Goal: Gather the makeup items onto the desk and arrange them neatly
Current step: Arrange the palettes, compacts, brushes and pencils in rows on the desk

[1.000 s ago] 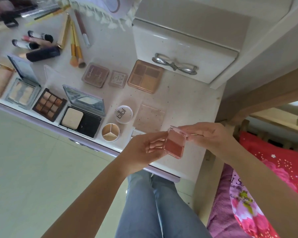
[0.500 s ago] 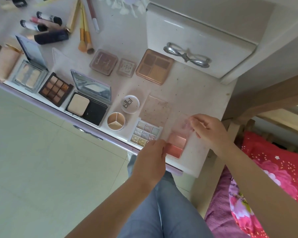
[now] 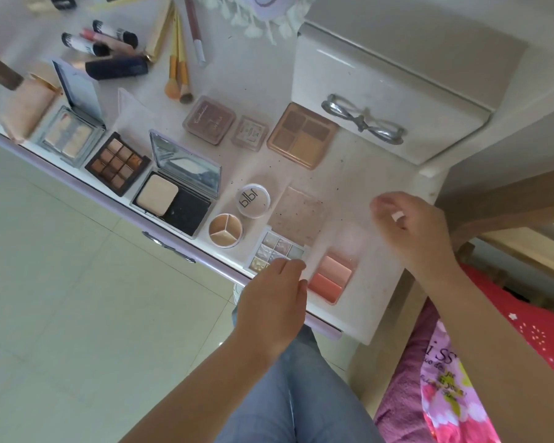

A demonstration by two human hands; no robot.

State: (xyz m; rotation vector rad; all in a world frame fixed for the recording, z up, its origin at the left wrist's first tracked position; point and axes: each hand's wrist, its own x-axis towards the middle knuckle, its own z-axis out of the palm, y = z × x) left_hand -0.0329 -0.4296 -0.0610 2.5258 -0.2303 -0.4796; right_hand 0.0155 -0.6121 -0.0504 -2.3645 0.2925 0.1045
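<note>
A pink two-shade blush palette (image 3: 331, 277) lies open on the white desk (image 3: 362, 174) near its front right corner, its clear lid folded back. Just left of it sits a small pearly eyeshadow palette (image 3: 277, 251). My left hand (image 3: 272, 302) is at the desk's front edge, fingertips over the pearly palette and right beside the blush palette, gripping nothing. My right hand (image 3: 410, 228) hovers above the desk to the right of the blush lid, fingers loosely curled and empty.
More makeup lies in rows: a powder compact (image 3: 173, 199), a brown eyeshadow palette (image 3: 117, 163), a round concealer pot (image 3: 226, 230), its lid (image 3: 254, 199), brushes (image 3: 178, 68) and tubes (image 3: 109, 43). A drawer unit (image 3: 381, 91) stands behind. A bed with pink bedding (image 3: 493, 362) is at right.
The blush palette went from being held open in both hands above the desk to lying on it. My right hand has lifted off its lid; my left hand has eased back.
</note>
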